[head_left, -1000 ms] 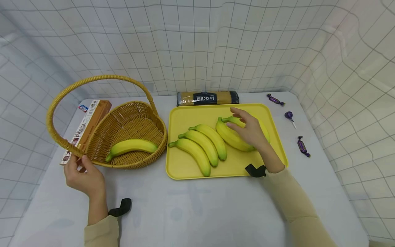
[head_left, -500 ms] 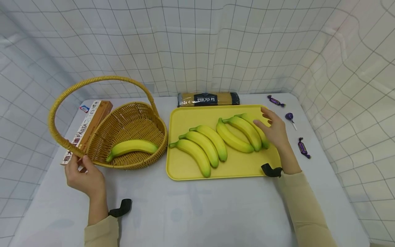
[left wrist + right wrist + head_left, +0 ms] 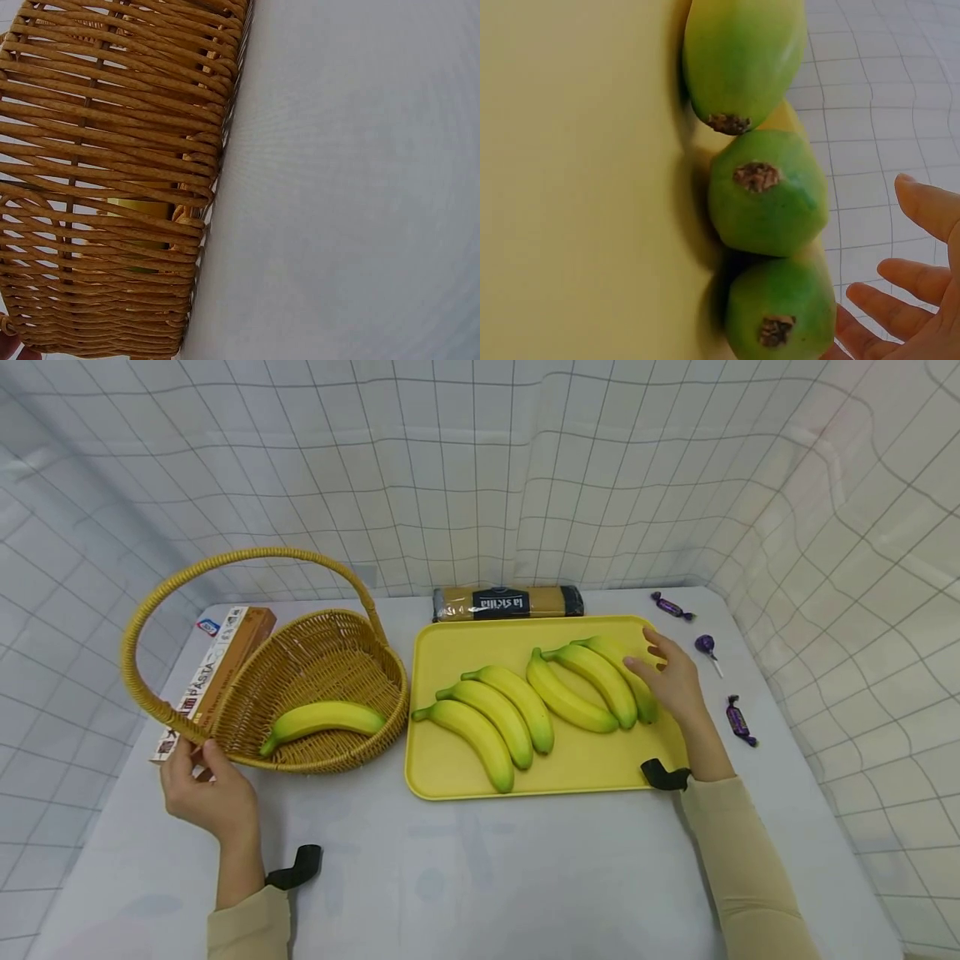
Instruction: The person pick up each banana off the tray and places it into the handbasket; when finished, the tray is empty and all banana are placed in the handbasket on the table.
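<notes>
A wicker basket (image 3: 337, 647) with a tall arched handle stands on the left, one banana (image 3: 326, 718) lying inside. At the handle's near base, my left hand (image 3: 210, 793) pinches the wicker between thumb and fingers. In the left wrist view the basket's woven side (image 3: 105, 157) fills the left, with fingertips just showing at the lower corner. A yellow tray (image 3: 465, 639) holds three bananas (image 3: 495, 718) on its left and three more bananas (image 3: 592, 681) on its right. Beside the rightmost banana (image 3: 780, 307), my right hand (image 3: 675, 685) hovers with fingers spread, holding nothing.
A pasta box (image 3: 225, 668) lies behind the basket's left side. A packet of spaghetti (image 3: 506, 602) rests behind the tray. Right of the tray are a lollipop (image 3: 705, 646) and two purple wrapped candies, one nearer (image 3: 738, 722), one farther (image 3: 672, 606). Gridded cloth walls surround the table.
My right hand has shifted right, from above the right group of bananas to the tray's right side, uncovering them. The left hand keeps its hold on the basket.
</notes>
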Motion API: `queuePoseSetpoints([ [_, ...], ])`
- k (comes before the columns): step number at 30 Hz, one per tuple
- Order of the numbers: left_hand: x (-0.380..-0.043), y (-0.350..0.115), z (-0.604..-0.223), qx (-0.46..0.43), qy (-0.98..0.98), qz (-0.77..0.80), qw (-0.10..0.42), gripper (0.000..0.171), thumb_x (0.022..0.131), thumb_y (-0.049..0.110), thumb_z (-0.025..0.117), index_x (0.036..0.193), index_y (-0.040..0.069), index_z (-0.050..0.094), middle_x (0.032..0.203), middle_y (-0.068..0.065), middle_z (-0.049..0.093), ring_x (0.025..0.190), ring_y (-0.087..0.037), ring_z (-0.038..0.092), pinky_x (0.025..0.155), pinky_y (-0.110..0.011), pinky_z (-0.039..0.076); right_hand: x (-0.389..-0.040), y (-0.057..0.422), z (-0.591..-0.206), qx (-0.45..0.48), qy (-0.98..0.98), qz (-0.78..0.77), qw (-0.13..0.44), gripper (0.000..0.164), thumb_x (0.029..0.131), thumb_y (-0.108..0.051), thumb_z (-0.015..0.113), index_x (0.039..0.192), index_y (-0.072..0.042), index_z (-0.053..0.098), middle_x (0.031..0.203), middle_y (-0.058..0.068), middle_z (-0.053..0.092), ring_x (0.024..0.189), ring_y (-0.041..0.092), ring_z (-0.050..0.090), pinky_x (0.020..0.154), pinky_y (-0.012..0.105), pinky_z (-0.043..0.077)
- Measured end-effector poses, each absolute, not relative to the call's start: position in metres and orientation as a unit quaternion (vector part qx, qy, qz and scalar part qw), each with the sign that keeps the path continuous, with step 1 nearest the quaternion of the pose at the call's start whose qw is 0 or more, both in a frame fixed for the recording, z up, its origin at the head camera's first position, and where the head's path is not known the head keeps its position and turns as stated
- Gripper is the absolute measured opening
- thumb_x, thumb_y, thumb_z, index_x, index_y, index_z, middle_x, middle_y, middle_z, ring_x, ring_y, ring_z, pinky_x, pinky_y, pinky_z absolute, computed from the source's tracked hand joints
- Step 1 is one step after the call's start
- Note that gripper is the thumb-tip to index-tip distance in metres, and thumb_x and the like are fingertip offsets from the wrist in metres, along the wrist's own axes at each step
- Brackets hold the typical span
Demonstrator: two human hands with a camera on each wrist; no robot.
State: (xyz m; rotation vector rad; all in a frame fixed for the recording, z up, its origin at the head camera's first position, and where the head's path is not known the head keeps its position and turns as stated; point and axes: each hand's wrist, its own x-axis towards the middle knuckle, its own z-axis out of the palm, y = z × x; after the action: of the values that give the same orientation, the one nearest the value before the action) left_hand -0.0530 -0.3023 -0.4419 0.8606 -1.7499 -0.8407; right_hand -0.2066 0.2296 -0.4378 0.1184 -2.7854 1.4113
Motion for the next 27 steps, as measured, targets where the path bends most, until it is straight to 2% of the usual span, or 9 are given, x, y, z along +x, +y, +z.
queuePoseSetpoints([
  [6,-0.054,-0.309,-0.448,0.343,-0.722,-0.343,0.492,0.027,0.097,0.018,0.058,0.119,0.01,0.071,0.093,0.033,0.045,0.087,0.015,0.045,0.07,-0.009,0.037,-0.21,0.232,-0.445,0.031,-0.898,0.438,-0.036,0.074,0.096,-0.037,0.06,0.154,-0.005,0.026,0.157,0.02,0.029,0.139,0.044,0.035,0.11,0.057,0.033],
  [15,-0.055,-0.308,-0.446,0.353,-0.72,-0.343,0.489,0.026,0.097,0.017,0.057,0.118,0.011,0.072,0.091,0.034,0.044,0.086,0.015,0.046,0.07,-0.01,0.038,-0.215,0.233,-0.452,0.025,-0.906,0.413,-0.09,0.078,0.097,-0.045,0.053,0.157,-0.009,0.018,0.156,0.024,0.027,0.14,0.047,0.031,0.11,0.06,0.03],
  [21,-0.055,-0.307,-0.445,0.348,-0.718,-0.347,0.493,0.026,0.097,0.015,0.057,0.119,0.009,0.071,0.091,0.033,0.044,0.086,0.015,0.045,0.07,-0.011,0.037,-0.216,0.232,-0.453,0.02,-0.905,0.412,-0.106,0.08,0.097,-0.046,0.053,0.157,-0.008,0.016,0.155,0.027,0.027,0.141,0.047,0.029,0.112,0.06,0.028],
  [27,-0.055,-0.31,-0.447,0.349,-0.718,-0.349,0.49,0.026,0.097,0.018,0.057,0.118,0.013,0.072,0.092,0.032,0.045,0.087,0.015,0.046,0.07,-0.011,0.037,-0.216,0.231,-0.453,0.02,-0.905,0.409,-0.111,0.082,0.097,-0.047,0.054,0.157,-0.006,0.016,0.156,0.027,0.026,0.141,0.047,0.029,0.113,0.059,0.027],
])
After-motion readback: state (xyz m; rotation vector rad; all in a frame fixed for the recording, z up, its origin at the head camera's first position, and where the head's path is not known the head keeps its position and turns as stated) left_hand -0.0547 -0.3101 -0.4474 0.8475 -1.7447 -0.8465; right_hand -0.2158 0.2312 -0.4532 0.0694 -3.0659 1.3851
